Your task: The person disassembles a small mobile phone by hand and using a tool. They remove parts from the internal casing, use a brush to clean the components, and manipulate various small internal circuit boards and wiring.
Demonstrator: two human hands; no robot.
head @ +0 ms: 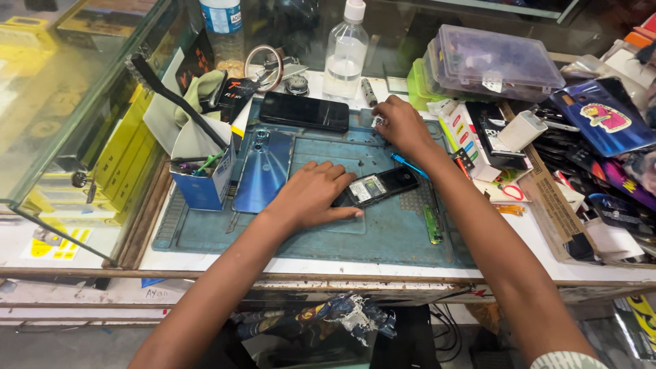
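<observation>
On the blue mat [383,236], opened phone [377,186] lies under left hand [311,195] (fingertips pressing).

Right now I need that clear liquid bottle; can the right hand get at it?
Probably yes: the right hand rests just beside the clear bottle, and only a small marker-like tool lies between them.

Head camera looks steeply down, close over the workbench mat [205,236] (single view).

Blue mat [383,239] on white bench [540,263]
</observation>
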